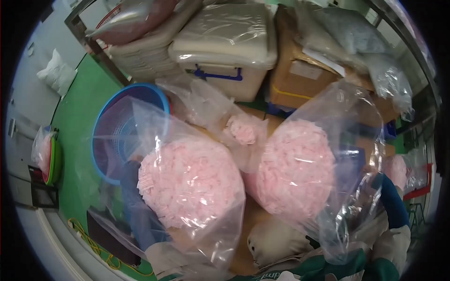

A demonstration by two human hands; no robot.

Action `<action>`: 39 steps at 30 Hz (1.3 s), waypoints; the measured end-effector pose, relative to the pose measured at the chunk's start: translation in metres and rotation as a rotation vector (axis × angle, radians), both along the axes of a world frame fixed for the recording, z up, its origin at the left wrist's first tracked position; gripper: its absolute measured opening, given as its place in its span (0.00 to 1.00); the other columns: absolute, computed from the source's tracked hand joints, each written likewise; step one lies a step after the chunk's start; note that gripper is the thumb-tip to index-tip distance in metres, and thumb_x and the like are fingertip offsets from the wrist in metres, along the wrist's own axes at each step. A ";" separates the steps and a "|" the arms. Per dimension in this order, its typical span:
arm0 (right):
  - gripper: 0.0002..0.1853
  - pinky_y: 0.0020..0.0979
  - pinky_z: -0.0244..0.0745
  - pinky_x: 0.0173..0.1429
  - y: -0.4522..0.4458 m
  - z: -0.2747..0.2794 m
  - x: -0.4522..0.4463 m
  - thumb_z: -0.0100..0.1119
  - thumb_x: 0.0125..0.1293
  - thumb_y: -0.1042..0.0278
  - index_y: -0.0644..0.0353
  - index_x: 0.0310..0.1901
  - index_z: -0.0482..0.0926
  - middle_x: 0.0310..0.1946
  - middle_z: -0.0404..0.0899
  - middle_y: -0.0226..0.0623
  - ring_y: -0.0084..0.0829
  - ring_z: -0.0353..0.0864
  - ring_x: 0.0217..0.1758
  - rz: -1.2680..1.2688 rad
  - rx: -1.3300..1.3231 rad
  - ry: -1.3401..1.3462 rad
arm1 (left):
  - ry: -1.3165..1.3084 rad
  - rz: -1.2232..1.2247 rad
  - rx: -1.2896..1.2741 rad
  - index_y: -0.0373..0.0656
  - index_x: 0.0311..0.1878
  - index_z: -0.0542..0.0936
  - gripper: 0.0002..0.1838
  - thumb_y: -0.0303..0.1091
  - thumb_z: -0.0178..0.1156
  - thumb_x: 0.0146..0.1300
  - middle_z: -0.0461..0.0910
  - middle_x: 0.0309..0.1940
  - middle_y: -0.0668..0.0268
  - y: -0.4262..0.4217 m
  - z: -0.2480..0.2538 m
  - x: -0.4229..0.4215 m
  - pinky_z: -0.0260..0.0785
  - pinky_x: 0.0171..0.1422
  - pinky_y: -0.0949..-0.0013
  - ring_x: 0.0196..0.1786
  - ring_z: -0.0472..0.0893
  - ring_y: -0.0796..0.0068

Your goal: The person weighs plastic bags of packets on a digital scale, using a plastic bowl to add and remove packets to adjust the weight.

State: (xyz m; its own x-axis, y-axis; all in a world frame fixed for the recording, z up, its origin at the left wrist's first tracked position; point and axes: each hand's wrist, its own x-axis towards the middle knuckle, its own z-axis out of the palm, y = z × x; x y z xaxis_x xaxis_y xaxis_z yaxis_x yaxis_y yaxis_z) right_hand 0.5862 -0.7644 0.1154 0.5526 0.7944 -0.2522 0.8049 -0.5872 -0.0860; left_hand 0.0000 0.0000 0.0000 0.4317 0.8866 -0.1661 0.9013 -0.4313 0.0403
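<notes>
Two large clear plastic bags full of small pale pink pieces lie side by side before me, a left bag (192,182) and a right bag (300,168). My left hand (136,160) is at the far left side of the left bag, seen partly through clear film; its fingers are mostly hidden. At the right, my right hand (371,172) is closed on the loose film of the right bag, though glare blurs the fingers. Between and behind the two, a smaller clear bag (243,129) holds a clump of the same pink pieces.
A blue plastic basket (101,140) stands on the green floor at left. Behind the bags are a lidded storage box (225,70) with a blue latch and a cardboard box (297,75). A yellow cable (93,243) lies at lower left. A green basin (55,161) leans near the wall.
</notes>
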 end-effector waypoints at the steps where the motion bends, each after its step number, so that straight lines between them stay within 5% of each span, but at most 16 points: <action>1: 0.21 0.33 0.66 0.53 -0.013 0.009 -0.003 0.56 0.51 0.67 0.61 0.49 0.71 0.40 0.72 0.44 0.40 0.70 0.50 -0.020 0.005 -0.012 | -0.050 0.024 -0.021 0.40 0.35 0.78 0.12 0.33 0.63 0.46 0.77 0.35 0.59 0.001 0.014 -0.004 0.64 0.44 0.63 0.40 0.76 0.69; 3: 0.11 0.39 0.67 0.39 0.081 0.124 -0.084 0.55 0.45 0.73 0.63 0.35 0.72 0.25 0.73 0.45 0.44 0.72 0.33 -0.168 0.036 0.158 | -0.244 0.124 -0.062 0.39 0.36 0.78 0.12 0.32 0.63 0.46 0.77 0.34 0.59 0.002 0.050 -0.021 0.68 0.40 0.64 0.38 0.77 0.69; 6: 0.17 0.39 0.67 0.38 0.043 0.156 -0.104 0.54 0.43 0.76 0.62 0.39 0.69 0.28 0.69 0.45 0.46 0.70 0.34 -0.161 0.249 -0.128 | -0.823 0.385 -0.120 0.37 0.36 0.77 0.13 0.30 0.63 0.46 0.77 0.32 0.59 0.009 0.111 -0.063 0.75 0.35 0.65 0.36 0.78 0.69; 7: 0.19 0.39 0.66 0.39 0.032 0.174 -0.116 0.56 0.42 0.76 0.62 0.41 0.68 0.29 0.68 0.45 0.46 0.70 0.34 -0.183 0.213 -0.303 | -1.163 0.351 0.116 0.36 0.37 0.75 0.13 0.24 0.63 0.45 0.76 0.28 0.61 0.049 0.086 -0.098 0.74 0.29 0.71 0.27 0.77 0.73; 9: 0.28 0.40 0.67 0.42 -0.005 0.193 -0.127 0.62 0.43 0.65 0.63 0.47 0.64 0.33 0.69 0.46 0.47 0.70 0.39 -0.325 -0.010 -0.516 | -1.503 0.325 0.160 0.36 0.39 0.74 0.15 0.21 0.63 0.46 0.75 0.29 0.60 0.044 0.156 -0.114 0.74 0.31 0.67 0.28 0.76 0.70; 10: 0.30 0.39 0.67 0.42 -0.035 0.190 -0.126 0.61 0.44 0.57 0.64 0.48 0.64 0.34 0.70 0.48 0.47 0.71 0.40 -0.474 -0.085 -0.522 | -1.501 0.191 0.391 0.36 0.39 0.73 0.14 0.22 0.63 0.48 0.75 0.30 0.60 0.025 0.201 -0.105 0.75 0.32 0.68 0.29 0.76 0.70; 11: 0.33 0.39 0.68 0.43 -0.067 0.179 -0.126 0.60 0.46 0.49 0.64 0.48 0.64 0.36 0.71 0.50 0.48 0.72 0.41 -0.620 -0.173 -0.516 | -1.545 -0.089 0.327 0.37 0.39 0.73 0.12 0.21 0.60 0.50 0.74 0.30 0.61 0.040 0.233 -0.121 0.75 0.33 0.69 0.30 0.76 0.71; 12: 0.38 0.40 0.69 0.43 -0.091 0.169 -0.128 0.54 0.48 0.38 0.64 0.50 0.63 0.37 0.73 0.54 0.48 0.73 0.41 -0.685 -0.265 -0.513 | -1.487 0.055 0.428 0.37 0.37 0.73 0.10 0.21 0.60 0.51 0.74 0.29 0.63 0.011 0.291 -0.093 0.76 0.34 0.67 0.30 0.75 0.72; 14: 0.35 0.42 0.69 0.41 -0.112 0.157 -0.136 0.54 0.50 0.40 0.63 0.49 0.63 0.34 0.74 0.53 0.49 0.74 0.39 -0.695 -0.205 -0.426 | -1.553 -0.141 0.575 0.36 0.34 0.73 0.11 0.26 0.64 0.49 0.72 0.28 0.62 -0.030 0.370 -0.037 0.78 0.39 0.67 0.29 0.75 0.73; 17: 0.20 0.45 0.69 0.38 -0.116 0.153 -0.141 0.52 0.55 0.51 0.61 0.39 0.66 0.29 0.75 0.52 0.52 0.74 0.35 -0.802 -0.222 -0.391 | -1.395 -0.431 0.577 0.36 0.44 0.72 0.13 0.25 0.59 0.54 0.74 0.38 0.56 -0.126 0.444 0.071 0.76 0.44 0.70 0.39 0.76 0.69; 23: 0.12 0.45 0.65 0.30 -0.183 0.152 -0.156 0.51 0.55 0.62 0.63 0.24 0.66 0.18 0.70 0.51 0.50 0.72 0.27 -0.705 0.097 -0.435 | -1.182 -0.904 0.447 0.39 0.45 0.75 0.12 0.19 0.52 0.57 0.72 0.43 0.63 -0.352 0.451 0.231 0.73 0.39 0.76 0.40 0.74 0.76; 26: 0.11 0.35 0.56 0.22 -0.207 0.154 -0.164 0.46 0.53 0.71 0.65 0.17 0.61 0.11 0.59 0.44 0.40 0.61 0.15 -0.726 0.493 -0.245 | -1.070 -1.058 0.371 0.39 0.44 0.76 0.12 0.18 0.51 0.57 0.70 0.44 0.61 -0.397 0.446 0.265 0.73 0.35 0.78 0.37 0.74 0.77; 30: 0.12 0.33 0.53 0.21 -0.211 0.150 -0.190 0.46 0.53 0.71 0.65 0.16 0.60 0.10 0.56 0.43 0.34 0.58 0.14 -0.865 0.656 0.081 | -0.932 -1.271 0.347 0.35 0.40 0.75 0.11 0.15 0.51 0.54 0.67 0.37 0.59 -0.444 0.442 0.302 0.72 0.30 0.77 0.32 0.74 0.76; 32: 0.11 0.32 0.53 0.20 -0.210 0.154 -0.208 0.46 0.52 0.73 0.65 0.16 0.60 0.10 0.56 0.43 0.33 0.57 0.14 -0.799 0.510 -0.064 | -0.959 -1.285 0.286 0.35 0.39 0.75 0.11 0.14 0.50 0.53 0.68 0.36 0.59 -0.453 0.435 0.315 0.71 0.29 0.78 0.31 0.74 0.76; 39: 0.08 0.29 0.57 0.22 -0.186 0.211 -0.190 0.50 0.56 0.71 0.64 0.25 0.65 0.15 0.64 0.39 0.29 0.63 0.17 -0.595 0.489 0.147 | -1.041 -1.276 0.115 0.37 0.45 0.69 0.19 0.15 0.56 0.48 0.73 0.40 0.59 -0.500 0.411 0.354 0.73 0.30 0.75 0.38 0.77 0.72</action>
State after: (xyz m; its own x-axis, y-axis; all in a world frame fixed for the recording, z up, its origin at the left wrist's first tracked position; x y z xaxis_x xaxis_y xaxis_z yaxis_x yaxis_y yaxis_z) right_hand 0.3963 -0.9502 0.3269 0.9080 0.4154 -0.0537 0.3275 -0.7839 -0.5275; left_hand 0.3543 -0.5001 0.4113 0.7231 -0.1193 0.6804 -0.4071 -0.8694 0.2801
